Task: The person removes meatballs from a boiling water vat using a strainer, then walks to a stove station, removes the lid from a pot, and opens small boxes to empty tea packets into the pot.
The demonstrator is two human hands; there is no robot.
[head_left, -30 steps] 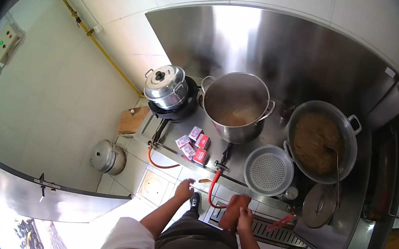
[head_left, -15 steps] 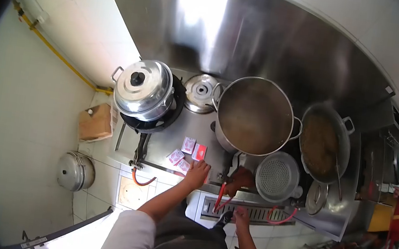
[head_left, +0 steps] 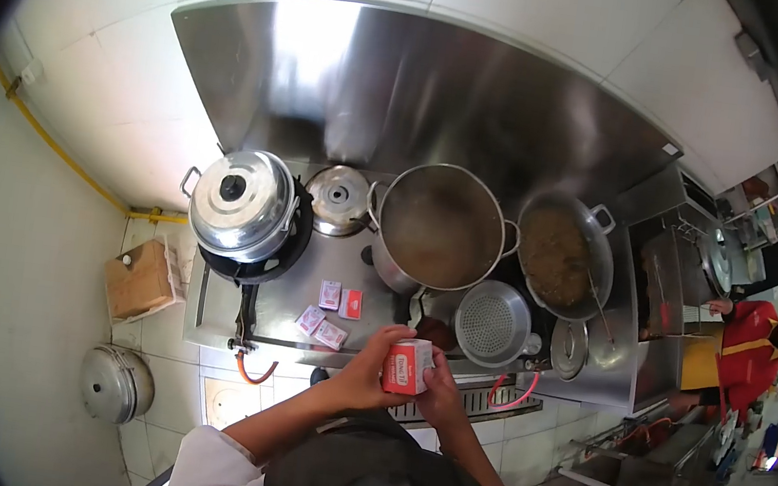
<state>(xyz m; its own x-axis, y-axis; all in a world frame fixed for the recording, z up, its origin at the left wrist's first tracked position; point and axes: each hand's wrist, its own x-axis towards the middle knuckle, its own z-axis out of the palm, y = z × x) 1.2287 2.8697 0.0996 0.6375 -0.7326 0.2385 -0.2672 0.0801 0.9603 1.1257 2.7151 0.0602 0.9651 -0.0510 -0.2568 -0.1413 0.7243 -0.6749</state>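
A small red-and-white carton (head_left: 406,367) is held up in front of my apron, over the counter's front edge. My left hand (head_left: 366,375) grips it from the left, with its fingers around the back and top edge. On the other side my right hand (head_left: 441,391) has its fingers on the carton's right face. Several similar small boxes lie on the steel counter just ahead: a pale box (head_left: 330,294) beside a red-topped box (head_left: 350,304), and two more pale boxes (head_left: 320,325) closer to me.
A lidded pot (head_left: 242,204) sits on the left burner. Behind are a loose lid (head_left: 337,199) and a large open pot (head_left: 440,227) of brown liquid. To the right are a perforated strainer (head_left: 491,327) and a wok (head_left: 545,254) with brown contents. A person in red (head_left: 754,340) stands far right.
My left hand has come off the counter by the small boxes and now holds a carton. My right hand has risen from lower down to meet it. The camera view has shifted.
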